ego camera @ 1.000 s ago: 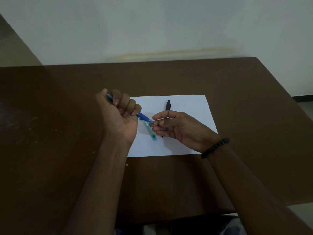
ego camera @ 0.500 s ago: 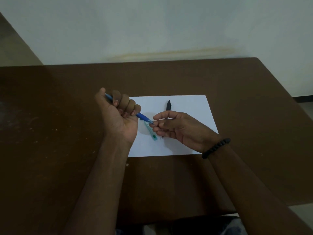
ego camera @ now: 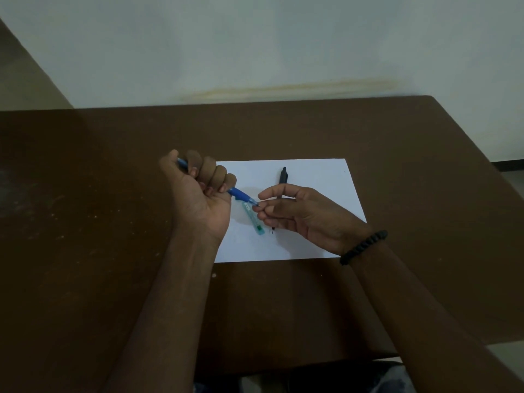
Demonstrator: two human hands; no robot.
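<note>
Fingers (ego camera: 209,173) of left hand (ego camera: 198,199) curled tight round slim blue plastic pen (ego camera: 239,194), centre frame; right hand (ego camera: 309,219) pinching its tip. Just below, on white paper sheet (ego camera: 320,177): translucent teal pen piece (ego camera: 253,219), print unreadable. Black pen (ego camera: 283,175) partly hidden behind right hand.

Blue pen (ego camera: 238,194): blue barrel with a clear tip section, slanting down to the right. The left hand (ego camera: 202,195) is gripping it fist-wise and the right hand (ego camera: 300,215) is pinching its tip.
</note>
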